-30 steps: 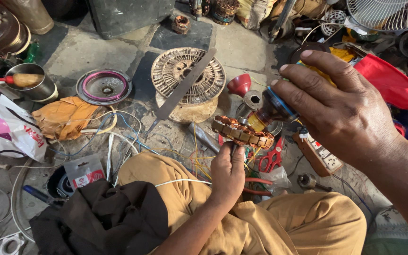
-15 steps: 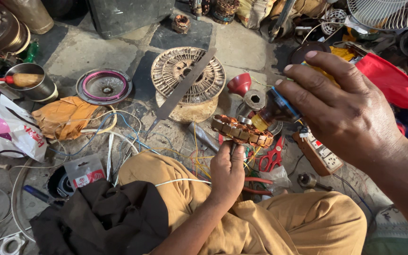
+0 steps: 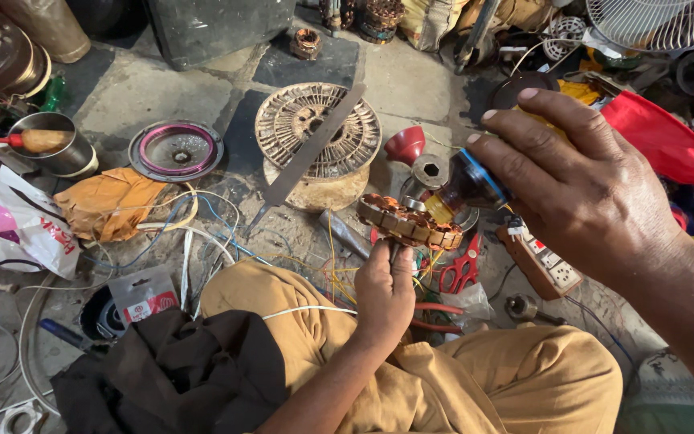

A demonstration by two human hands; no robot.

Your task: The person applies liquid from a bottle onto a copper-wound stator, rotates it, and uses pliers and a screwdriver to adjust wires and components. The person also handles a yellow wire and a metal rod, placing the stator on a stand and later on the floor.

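Note:
My left hand [image 3: 385, 291] grips from below a ring-shaped motor stator [image 3: 408, 223] with copper windings, holding it up above my knees. My right hand [image 3: 580, 181] holds a small dark bottle [image 3: 464, 186] with a blue band, tipped so its neck points down onto the stator's right side. Thin yellow wires [image 3: 339, 273] hang under the stator. I sit cross-legged in tan trousers [image 3: 475, 378].
A round rusty fan motor [image 3: 315, 128] with a flat file [image 3: 308, 153] across it lies ahead. Red scissors [image 3: 461, 269], a power strip [image 3: 541, 264], a red funnel [image 3: 405, 145], a pink-rimmed disc [image 3: 175, 149], an orange cloth [image 3: 110, 202], a black cloth [image 3: 178, 378] and loose cables surround me.
The stator and the bottle have stayed together with only slight shifts; both hands hold nearly the same pose.

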